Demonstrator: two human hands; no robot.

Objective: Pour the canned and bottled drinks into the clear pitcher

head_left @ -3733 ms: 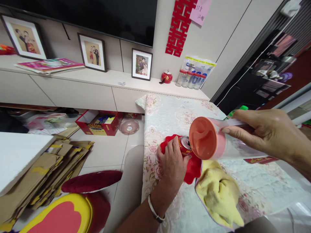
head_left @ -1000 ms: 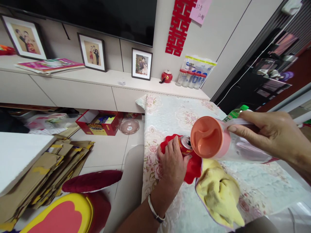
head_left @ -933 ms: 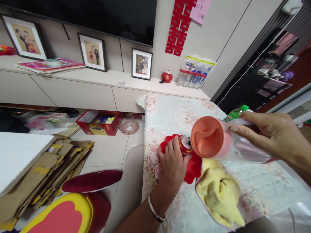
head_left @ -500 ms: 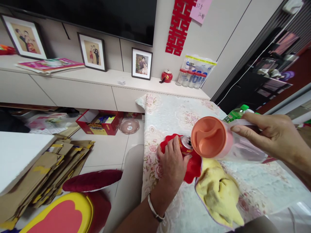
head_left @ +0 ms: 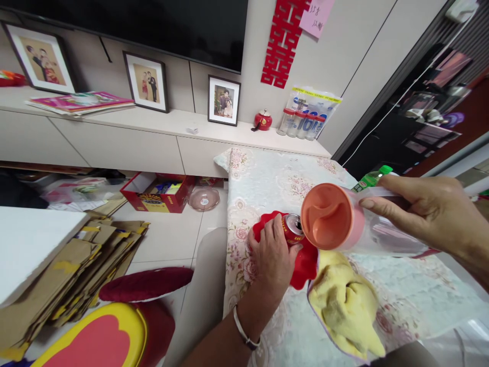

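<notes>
My left hand (head_left: 272,255) is wrapped round a red can (head_left: 293,230) with an open silver top, tilted over a scalloped red dish (head_left: 303,267). To the right, my right hand (head_left: 428,209) grips the handle of a clear pitcher (head_left: 385,237) with an orange lid (head_left: 328,216). The pitcher lies tipped sideways, its lid facing left, close beside the can's top. Whether any liquid flows between them cannot be made out. A crumpled yellow cloth (head_left: 347,306) lies on the table just below the pitcher.
A floral cloth covers the table (head_left: 263,178). Behind it, a ledge (head_left: 153,120) holds picture frames, a red pot (head_left: 263,120) and lidded jars (head_left: 301,125). A green-capped bottle (head_left: 372,178) stands beyond the pitcher. Flattened cardboard (head_left: 76,275) and a red box (head_left: 160,196) are at left.
</notes>
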